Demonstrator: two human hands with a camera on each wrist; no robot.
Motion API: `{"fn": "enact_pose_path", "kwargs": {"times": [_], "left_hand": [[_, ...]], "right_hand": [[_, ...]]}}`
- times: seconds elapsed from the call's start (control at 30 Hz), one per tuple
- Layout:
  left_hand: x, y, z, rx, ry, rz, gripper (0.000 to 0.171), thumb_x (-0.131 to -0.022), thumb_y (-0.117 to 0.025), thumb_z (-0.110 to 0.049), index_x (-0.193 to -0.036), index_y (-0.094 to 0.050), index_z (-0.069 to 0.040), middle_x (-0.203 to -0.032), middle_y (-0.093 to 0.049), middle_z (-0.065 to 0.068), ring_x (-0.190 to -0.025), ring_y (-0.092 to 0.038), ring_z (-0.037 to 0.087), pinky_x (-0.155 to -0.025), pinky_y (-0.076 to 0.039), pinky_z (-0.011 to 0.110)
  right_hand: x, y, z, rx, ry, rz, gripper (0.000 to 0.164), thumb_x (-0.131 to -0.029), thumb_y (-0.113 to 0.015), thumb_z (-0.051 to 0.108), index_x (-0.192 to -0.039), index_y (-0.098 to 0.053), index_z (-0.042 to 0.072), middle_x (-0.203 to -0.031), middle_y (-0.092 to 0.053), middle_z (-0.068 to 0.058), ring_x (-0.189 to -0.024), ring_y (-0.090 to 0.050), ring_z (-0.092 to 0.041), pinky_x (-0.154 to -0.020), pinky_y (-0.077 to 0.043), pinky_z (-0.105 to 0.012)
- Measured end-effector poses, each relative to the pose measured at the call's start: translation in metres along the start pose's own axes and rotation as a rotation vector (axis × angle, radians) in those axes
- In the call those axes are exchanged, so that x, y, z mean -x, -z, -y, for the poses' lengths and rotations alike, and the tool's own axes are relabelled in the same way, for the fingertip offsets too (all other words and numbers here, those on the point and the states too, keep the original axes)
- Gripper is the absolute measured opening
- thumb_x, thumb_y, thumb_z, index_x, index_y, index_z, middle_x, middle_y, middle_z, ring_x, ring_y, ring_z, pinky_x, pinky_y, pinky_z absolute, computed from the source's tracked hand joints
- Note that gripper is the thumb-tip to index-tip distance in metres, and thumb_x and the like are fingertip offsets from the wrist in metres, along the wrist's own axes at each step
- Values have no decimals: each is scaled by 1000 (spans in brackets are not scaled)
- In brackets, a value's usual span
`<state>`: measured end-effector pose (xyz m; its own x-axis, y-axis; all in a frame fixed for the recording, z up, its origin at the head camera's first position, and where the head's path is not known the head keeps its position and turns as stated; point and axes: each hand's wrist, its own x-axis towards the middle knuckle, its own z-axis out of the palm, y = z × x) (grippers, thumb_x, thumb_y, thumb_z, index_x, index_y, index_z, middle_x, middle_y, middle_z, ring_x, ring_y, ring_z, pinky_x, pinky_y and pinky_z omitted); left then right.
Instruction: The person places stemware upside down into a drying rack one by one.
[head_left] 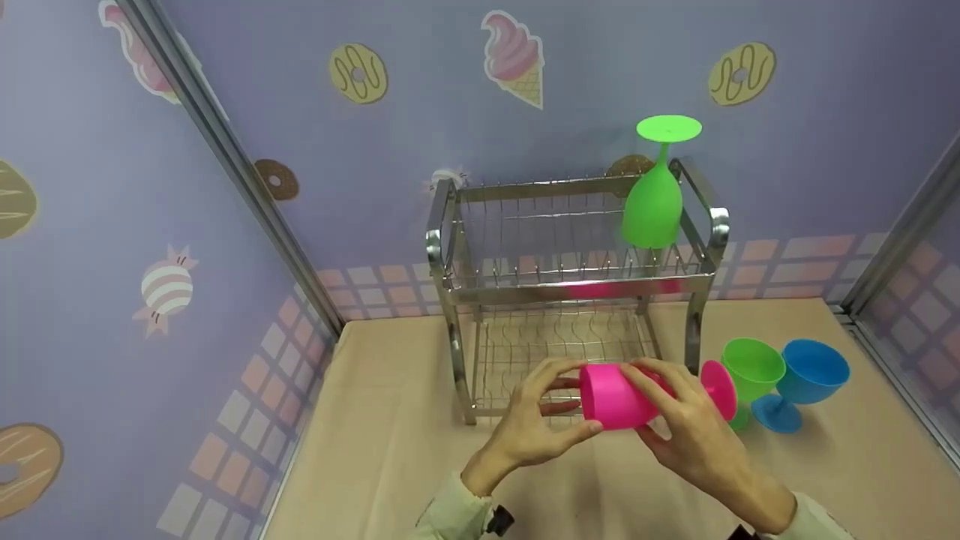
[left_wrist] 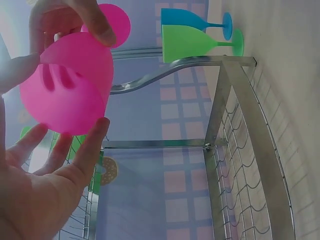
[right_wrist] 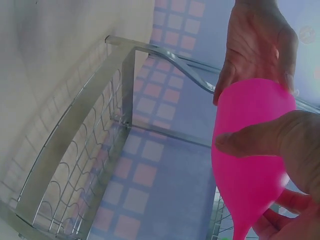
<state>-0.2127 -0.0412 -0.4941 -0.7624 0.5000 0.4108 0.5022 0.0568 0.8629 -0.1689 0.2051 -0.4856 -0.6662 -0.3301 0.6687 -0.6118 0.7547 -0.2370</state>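
Observation:
A bright pink plastic goblet lies sideways in the air between both hands, in front of the dish rack's lower tier. Its mouth points left and its round foot points right. My left hand holds the rim, thumb at the near side and fingers at the far side. The right hand grips the bowl toward the stem, partly hiding the stem. In the left wrist view the goblet's mouth faces the left palm, with fingertips at its rim. The right thumb lies across the bowl in the right wrist view.
A two-tier metal dish rack stands against the patterned wall. On its upper tier, a green goblet sits upside down at the right. Another green goblet and a blue goblet stand upright on the beige tabletop, right of the rack.

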Motion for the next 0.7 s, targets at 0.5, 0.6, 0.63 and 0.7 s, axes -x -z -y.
{"fn": "enact_pose_path", "kwargs": {"times": [0.5, 0.6, 0.63, 0.7], "left_hand": [[2, 4, -1, 73, 29, -55, 64, -86, -89, -23, -141, -57, -16, -136, -59, 12, -118, -72, 24, -87, -68, 38], [3, 6, -1, 83, 45, -69, 66, -84, -88, -23, -139, -53, -14, -136, -58, 14, -118, -71, 25, -88, -68, 41], [3, 6, -1, 83, 50, -71, 67, -84, -88, -23, -139, -52, -14, -136, -57, 13, -118, -71, 25, -88, -68, 41], [2, 7, -2, 81, 56, -72, 68, -83, -87, -23, -139, -51, -14, -136, -57, 13, -117, -71, 25, -88, -68, 40]], "right_hand": [[11, 9, 2, -17, 144, -177, 62, -89, -89, 34, -141, -68, 6, -136, -68, -14, -119, -64, -29, -116, -48, -18], [18, 4, -1, -98, 171, -262, 59, -102, -68, 54, -129, -74, 1, -126, -71, -15, -111, -65, -27, -117, -40, -10], [20, 2, -2, -124, 164, -279, 58, -101, -69, 53, -126, -75, 0, -123, -72, -14, -108, -65, -24, -112, -43, -9], [25, -4, -4, -178, 129, -299, 53, -97, -77, 47, -122, -75, 0, -118, -73, -13, -104, -66, -18, -102, -49, -7]]}}
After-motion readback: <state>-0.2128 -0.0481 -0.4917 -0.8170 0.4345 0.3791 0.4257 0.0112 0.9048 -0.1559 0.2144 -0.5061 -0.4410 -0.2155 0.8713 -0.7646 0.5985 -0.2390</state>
